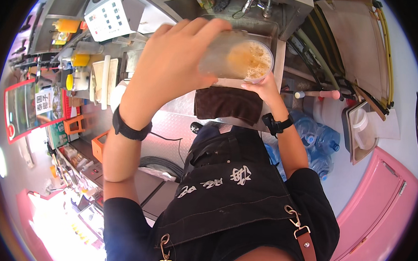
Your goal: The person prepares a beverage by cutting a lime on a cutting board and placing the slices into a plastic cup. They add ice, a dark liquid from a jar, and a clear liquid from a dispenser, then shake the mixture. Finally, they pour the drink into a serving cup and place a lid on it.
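My left hand [173, 59] is wrapped around a blurred greyish vessel [217, 57], tipped on its side with its mouth towards a clear plastic cup [270, 59]. Amber, foamy liquid [256, 61] shows at the cup's mouth; blur hides where the vessel's rim ends and the cup begins. My right hand [262, 89] supports the cup from below and the near side. Both are held up over the front edge of a stainless-steel sink [273, 33]. Just below my hands, a folded dark brown cloth [227, 105] lies on the counter edge.
A chrome tap [249, 5] stands behind the sink. To the left are a white machine with buttons [110, 18] and a cutting board [110, 78] with a white roll. Large blue water bottles [321, 138] and folded chairs [357, 39] stand right. A coiled hose [161, 163] lies on the floor.
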Motion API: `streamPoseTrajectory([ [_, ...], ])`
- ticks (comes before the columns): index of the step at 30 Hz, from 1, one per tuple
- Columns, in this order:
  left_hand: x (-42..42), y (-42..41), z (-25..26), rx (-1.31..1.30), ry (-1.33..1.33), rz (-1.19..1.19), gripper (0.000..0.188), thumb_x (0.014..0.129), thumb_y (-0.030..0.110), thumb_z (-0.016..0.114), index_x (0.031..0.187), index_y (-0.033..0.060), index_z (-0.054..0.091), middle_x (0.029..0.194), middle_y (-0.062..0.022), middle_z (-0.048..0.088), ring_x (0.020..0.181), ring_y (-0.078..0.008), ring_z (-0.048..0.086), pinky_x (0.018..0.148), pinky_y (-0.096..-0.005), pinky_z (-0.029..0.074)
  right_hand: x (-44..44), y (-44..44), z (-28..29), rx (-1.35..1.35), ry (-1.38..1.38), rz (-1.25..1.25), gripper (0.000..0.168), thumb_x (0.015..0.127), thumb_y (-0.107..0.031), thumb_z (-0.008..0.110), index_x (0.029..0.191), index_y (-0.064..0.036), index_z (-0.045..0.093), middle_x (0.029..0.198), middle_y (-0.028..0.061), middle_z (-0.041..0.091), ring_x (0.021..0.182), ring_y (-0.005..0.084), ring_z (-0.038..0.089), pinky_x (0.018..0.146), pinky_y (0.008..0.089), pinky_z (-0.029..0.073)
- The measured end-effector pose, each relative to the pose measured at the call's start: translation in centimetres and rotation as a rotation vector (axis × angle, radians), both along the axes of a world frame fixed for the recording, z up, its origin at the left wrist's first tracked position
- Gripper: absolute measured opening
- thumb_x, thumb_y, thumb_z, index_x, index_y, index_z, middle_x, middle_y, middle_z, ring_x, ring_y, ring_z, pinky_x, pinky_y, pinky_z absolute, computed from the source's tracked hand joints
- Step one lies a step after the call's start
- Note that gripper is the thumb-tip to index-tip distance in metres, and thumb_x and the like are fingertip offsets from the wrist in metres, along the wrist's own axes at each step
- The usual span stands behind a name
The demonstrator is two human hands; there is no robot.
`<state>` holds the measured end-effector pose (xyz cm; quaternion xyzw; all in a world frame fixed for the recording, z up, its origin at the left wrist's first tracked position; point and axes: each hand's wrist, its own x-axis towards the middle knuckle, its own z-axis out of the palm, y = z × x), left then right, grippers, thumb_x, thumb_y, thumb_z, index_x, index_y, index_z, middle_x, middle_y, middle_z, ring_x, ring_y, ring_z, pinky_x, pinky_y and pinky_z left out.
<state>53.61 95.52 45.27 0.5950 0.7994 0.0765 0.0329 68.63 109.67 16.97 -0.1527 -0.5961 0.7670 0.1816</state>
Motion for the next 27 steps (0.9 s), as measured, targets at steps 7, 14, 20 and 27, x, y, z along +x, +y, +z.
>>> streamPoseTrajectory([
  [7, 0.4, -10.0, -13.1, 0.512, -0.679, 0.401, 0.091, 0.06, 0.013, 0.092, 0.136, 0.0046, 0.044, 0.126, -0.0136, 0.062, 0.122, -0.0265, 0.058, 0.103, -0.0406, 0.045, 0.8, -0.7, 1.8, 0.009, -0.064, 0.043, 0.066, 0.066, 0.009, 0.083, 0.125, 0.002, 0.056, 0.118, 0.0073, 0.068, 0.107, 0.0158, 0.064, 0.096, 0.0312, 0.05],
  [14, 2.6, -20.4, -28.3, 0.676, -0.812, 0.971, 0.097, 0.062, 0.012, 0.093, 0.139, 0.0031, 0.035, 0.136, -0.0142, 0.054, 0.125, -0.0278, 0.054, 0.099, -0.0387, 0.047, 1.6, -2.9, 4.6, 0.08, -0.187, 0.03, 0.06, 0.067, -0.001, 0.089, 0.12, 0.0, 0.062, 0.117, 0.0066, 0.069, 0.106, 0.0169, 0.064, 0.094, 0.0319, 0.049],
  [20, 2.7, -21.2, -30.7, 0.785, -0.793, 0.925, 0.105, 0.059, 0.014, 0.094, 0.143, 0.0015, 0.031, 0.136, -0.0186, 0.049, 0.126, -0.0295, 0.05, 0.105, -0.0396, 0.044, 2.4, -6.2, 5.4, 0.25, -0.146, 0.087, 0.056, 0.073, -0.009, 0.088, 0.124, -0.007, 0.063, 0.123, 0.0037, 0.066, 0.115, 0.017, 0.059, 0.098, 0.0344, 0.046],
  [27, 5.2, -27.8, -32.0, 0.266, -1.01, 0.953, 0.093, 0.071, 0.031, 0.089, 0.144, 0.0009, 0.039, 0.128, -0.0249, 0.057, 0.114, -0.0331, 0.059, 0.097, -0.0402, 0.049, 3.0, -13.9, 9.2, 0.459, -0.085, 0.25, 0.062, 0.075, -0.016, 0.088, 0.13, -0.008, 0.059, 0.13, 0.0029, 0.062, 0.123, 0.0178, 0.055, 0.106, 0.0352, 0.041],
])
